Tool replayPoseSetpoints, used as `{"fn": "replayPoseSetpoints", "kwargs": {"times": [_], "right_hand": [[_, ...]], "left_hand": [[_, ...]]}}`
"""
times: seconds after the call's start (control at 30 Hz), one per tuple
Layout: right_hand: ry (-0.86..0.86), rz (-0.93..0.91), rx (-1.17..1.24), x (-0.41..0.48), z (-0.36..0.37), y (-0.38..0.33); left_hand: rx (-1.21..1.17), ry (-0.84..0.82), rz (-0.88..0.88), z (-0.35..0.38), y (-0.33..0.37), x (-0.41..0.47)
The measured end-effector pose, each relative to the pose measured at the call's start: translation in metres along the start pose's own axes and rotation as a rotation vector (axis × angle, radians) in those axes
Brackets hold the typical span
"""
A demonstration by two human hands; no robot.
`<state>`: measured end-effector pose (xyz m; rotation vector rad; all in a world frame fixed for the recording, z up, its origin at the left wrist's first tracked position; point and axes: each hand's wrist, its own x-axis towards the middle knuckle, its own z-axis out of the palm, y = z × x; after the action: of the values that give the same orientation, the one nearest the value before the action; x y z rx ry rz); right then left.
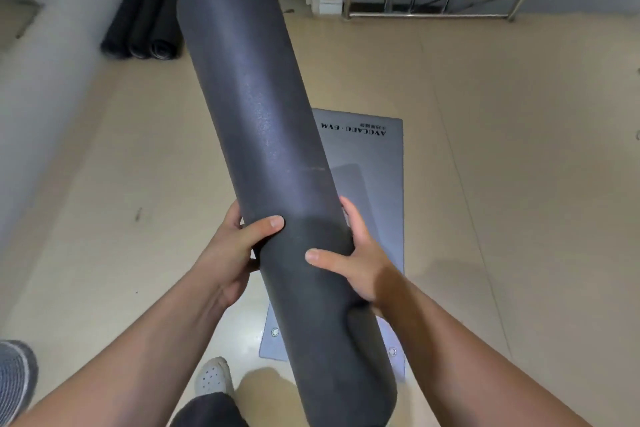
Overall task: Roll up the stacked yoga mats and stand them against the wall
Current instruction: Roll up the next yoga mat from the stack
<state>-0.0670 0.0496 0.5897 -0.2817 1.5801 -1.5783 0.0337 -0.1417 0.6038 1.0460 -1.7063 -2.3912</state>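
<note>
Both hands, left hand and right hand, wrapped around a dark, matte, tightly rolled mat, lifted above the flat grey mat.

Both bare forearms reach forward; the left hand and right hand clasp opposite sides of the dark grey rolled foam mat, thumbs on top.

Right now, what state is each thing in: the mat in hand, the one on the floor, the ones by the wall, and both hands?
Rolled mat: fully rolled, held off the floor, tilted away from the person.
Flat mat: unrolled, lying flat on the floor.
Wall mats: three, rolled, by the wall.
Left hand: gripping the rolled mat's left side.
Right hand: gripping its right side.
</note>
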Motion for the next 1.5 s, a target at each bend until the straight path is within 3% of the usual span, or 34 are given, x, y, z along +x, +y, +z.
{"fn": "replayPoseSetpoints", "kwargs": {"times": [0.2, 0.5, 0.73, 0.93, 1.27, 1.5], "right_hand": [[-0.079, -0.041, -0.035, 0.058, 0.106, -0.069], [-0.143, -0.103, -0.042, 0.188, 0.313, -0.144], [-0.186, -0.105, -0.032, 0.288, 0.417, -0.189], [-0.264, -0.104, -0.028, 0.423, 0.478, -0.227], [-0.322, -0.044, 0.040, 0.731, 0.597, -0.304], [-0.313, 0.002, 0.001, 0.874, 0.669, -0.345]], "left_hand": [[-0.069, 0.083, 0.065, -0.095, 0.084, -0.013], [-0.088, 0.063, 0.151, -0.310, 0.215, 0.023], [-0.052, 0.043, 0.213, -0.424, 0.298, 0.073], [-0.026, 0.077, 0.250, -0.518, 0.365, 0.167], [-0.031, 0.235, 0.267, -0.692, 0.522, 0.370], [-0.001, 0.192, 0.212, -0.804, 0.589, 0.487]]}}
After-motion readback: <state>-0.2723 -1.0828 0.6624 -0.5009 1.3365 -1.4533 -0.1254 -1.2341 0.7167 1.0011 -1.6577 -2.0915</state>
